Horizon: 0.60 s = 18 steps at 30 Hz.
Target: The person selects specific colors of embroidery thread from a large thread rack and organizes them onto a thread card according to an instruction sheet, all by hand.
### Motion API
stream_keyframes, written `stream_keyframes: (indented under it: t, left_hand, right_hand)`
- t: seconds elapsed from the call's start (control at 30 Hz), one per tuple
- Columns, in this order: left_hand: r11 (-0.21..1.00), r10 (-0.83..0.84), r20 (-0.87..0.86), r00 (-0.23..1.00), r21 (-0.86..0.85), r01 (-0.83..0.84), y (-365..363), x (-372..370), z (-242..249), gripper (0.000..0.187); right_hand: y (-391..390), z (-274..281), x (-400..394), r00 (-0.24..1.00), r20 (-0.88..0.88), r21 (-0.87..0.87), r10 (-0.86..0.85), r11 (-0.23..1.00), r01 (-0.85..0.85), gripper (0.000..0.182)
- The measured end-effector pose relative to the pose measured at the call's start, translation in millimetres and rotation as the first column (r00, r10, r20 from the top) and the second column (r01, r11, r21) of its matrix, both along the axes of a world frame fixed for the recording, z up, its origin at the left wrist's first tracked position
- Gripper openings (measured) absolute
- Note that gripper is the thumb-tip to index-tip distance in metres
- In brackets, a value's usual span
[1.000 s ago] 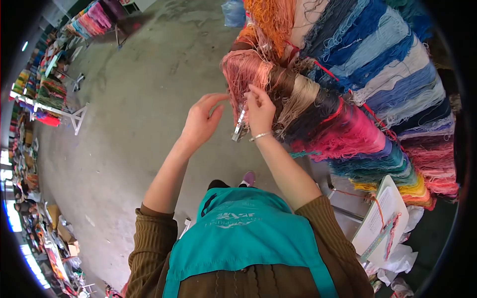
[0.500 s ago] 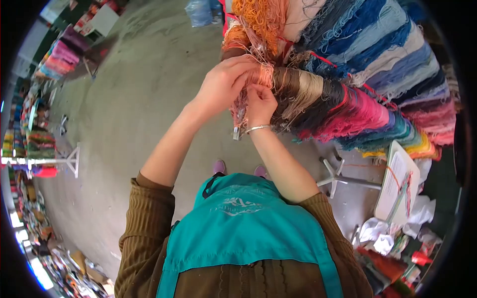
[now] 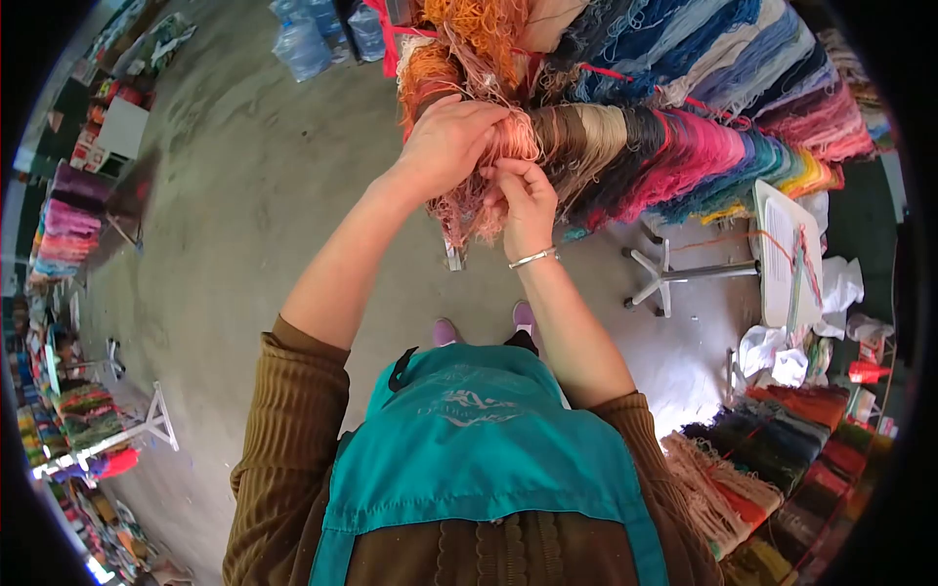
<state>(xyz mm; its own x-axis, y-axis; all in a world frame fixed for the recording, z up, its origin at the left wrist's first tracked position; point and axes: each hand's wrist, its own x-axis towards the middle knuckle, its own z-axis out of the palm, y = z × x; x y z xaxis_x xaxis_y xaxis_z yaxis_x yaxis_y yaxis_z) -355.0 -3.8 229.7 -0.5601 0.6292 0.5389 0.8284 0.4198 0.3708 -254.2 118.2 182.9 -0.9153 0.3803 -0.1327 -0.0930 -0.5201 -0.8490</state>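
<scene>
A bundle of peach-pink yarn (image 3: 515, 135) hangs over the near end of a rack rail. My left hand (image 3: 445, 146) lies across its left side with the fingers closed over the strands. Just below and to the right, my right hand (image 3: 528, 200), with a bracelet at the wrist, has its fingers curled in a pinch at the yarn's lower edge; the exact strand between them is too fine to make out. Brown and cream yarn (image 3: 601, 135) hangs right beside the pink bundle. Orange yarn (image 3: 430, 73) hangs just above my left hand.
Rows of blue yarn (image 3: 723, 59) and magenta yarn (image 3: 694, 156) run off to the right. A white board on a wheeled stand (image 3: 787, 264) stands at right. More yarn (image 3: 723, 488) hangs at lower right. Plastic water bottles (image 3: 303, 44) stand on the floor at the top.
The view has shifted, so the rack sits a little further left and higher. My right hand has dropped slightly away from my left, its fingers opening somewhat; my left hand stays on the pink yarn.
</scene>
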Motion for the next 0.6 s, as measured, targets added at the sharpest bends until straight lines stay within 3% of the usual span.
stream_keyframes:
  t: [0.1, 0.3, 0.37, 0.6]
  left_hand:
    - [1.000, -0.010, 0.006, 1.000, 0.001, 0.010, -1, 0, 1, 0.031]
    - [0.999, -0.031, -0.002, 1.000, 0.019, 0.031, -1, -3, 0, 0.032]
    - [0.999, -0.039, 0.000, 0.999, 0.025, 0.039, -1, -3, -1, 0.032]
    - [1.000, -0.009, 0.011, 1.000, -0.002, 0.009, 1, 0, 0, 0.030]
  right_hand:
    - [-4, -7, -1, 0.998, 0.054, 0.124, -0.016, 0.992, 0.010, 0.007]
    - [-13, -7, -1, 0.997, 0.005, 0.077, -0.079, 0.994, 0.079, 0.007]
    - [-12, -4, 4, 0.998, -0.006, -0.003, -0.058, 0.998, 0.058, 0.005]
    - [-11, -8, 6, 0.997, -0.060, -0.040, -0.051, 0.998, 0.049, 0.005]
